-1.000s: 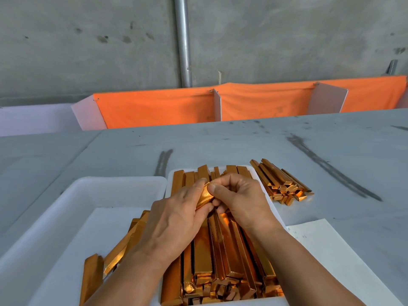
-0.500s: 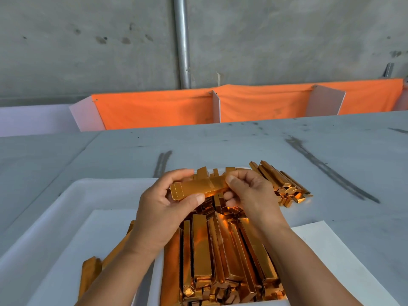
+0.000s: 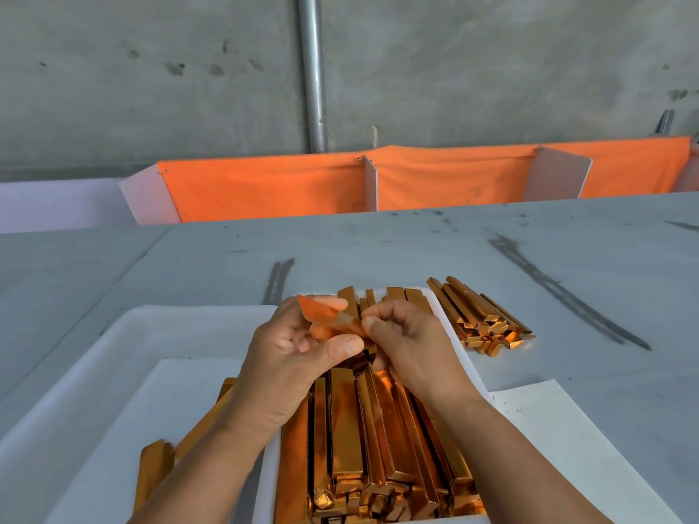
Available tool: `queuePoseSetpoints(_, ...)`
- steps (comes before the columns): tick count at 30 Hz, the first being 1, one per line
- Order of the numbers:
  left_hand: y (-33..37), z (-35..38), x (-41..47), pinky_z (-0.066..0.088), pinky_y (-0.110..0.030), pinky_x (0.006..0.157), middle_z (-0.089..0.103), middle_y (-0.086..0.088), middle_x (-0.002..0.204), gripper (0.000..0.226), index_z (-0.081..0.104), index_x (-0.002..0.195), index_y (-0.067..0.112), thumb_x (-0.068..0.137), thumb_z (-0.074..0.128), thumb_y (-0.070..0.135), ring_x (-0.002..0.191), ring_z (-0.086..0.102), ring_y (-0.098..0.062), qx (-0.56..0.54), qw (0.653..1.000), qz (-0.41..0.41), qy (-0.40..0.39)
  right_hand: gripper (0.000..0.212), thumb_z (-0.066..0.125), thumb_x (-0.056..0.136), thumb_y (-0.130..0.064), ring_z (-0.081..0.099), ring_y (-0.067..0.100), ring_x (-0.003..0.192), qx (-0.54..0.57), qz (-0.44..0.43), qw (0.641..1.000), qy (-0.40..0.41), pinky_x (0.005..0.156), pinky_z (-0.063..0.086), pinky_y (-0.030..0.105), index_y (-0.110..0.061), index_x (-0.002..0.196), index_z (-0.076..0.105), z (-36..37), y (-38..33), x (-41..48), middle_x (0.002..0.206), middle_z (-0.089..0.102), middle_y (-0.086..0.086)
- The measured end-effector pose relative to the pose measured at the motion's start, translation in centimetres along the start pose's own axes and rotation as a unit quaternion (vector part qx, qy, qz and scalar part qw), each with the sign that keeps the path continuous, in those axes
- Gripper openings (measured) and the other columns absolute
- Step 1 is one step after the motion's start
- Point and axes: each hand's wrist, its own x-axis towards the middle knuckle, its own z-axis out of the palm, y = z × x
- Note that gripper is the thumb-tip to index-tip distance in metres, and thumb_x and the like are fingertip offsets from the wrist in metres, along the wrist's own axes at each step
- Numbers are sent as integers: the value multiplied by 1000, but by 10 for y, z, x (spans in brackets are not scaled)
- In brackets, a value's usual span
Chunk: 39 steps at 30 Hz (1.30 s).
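Note:
A flat gold foil strip (image 3: 328, 320) is held crosswise above a white tray (image 3: 460, 353) packed with several long gold foil boxes (image 3: 363, 429). My left hand (image 3: 291, 368) pinches the strip's left part between thumb and fingers. My right hand (image 3: 408, 346) pinches its right end with curled fingers. The strip's left end sticks up past my left fingers. Its middle is partly hidden by my thumbs.
A larger white tray (image 3: 125, 357) lies at the left with a few flat gold pieces (image 3: 151, 467) in it. A pile of folded gold boxes (image 3: 480, 315) sits on the grey table (image 3: 416, 247) to the right. A white paper sheet (image 3: 567, 448) lies at the lower right. An orange cloth barrier (image 3: 272, 191) runs along the table's far edge.
Both hands lifted the gold piece off the stack and unfolded it sideways into a strip. The left end now tilts up higher than half a second ago.

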Motion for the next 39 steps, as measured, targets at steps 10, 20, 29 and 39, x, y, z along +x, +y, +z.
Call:
queuePoseSetpoints(10,-14,-6,1,45,-15,55,54,10,66,44,47,89,34,79,44,77,65,60,-9,320,943,-3,91,11,63,94,-24,66,26,70,-28,-49,996,64,67,59,42,-35,93,66,2,1,-2,78,67,-1)
queuePoseSetpoints(20,-22,-7,0,32,-17,47,48,9,57,50,41,75,32,71,32,82,51,51,-8,486,869,-30,88,28,66,92,-11,64,10,71,-36,-161,984,62,65,56,24,-38,93,71,7,-4,-9,83,71,-10)
queuePoseSetpoints(29,-24,-5,-1,27,-18,45,42,11,53,46,35,71,34,76,35,79,47,45,-6,520,851,20,77,23,66,92,-12,63,8,75,-95,-168,980,51,65,50,12,-28,106,75,9,3,-7,94,66,-15)
queuePoseSetpoints(39,-15,1,-5,21,-14,47,34,17,56,43,38,77,35,76,31,77,47,38,0,549,834,56,21,32,58,87,1,50,-10,102,-100,-82,991,-47,79,42,6,-28,79,68,7,-4,-5,113,51,-20)
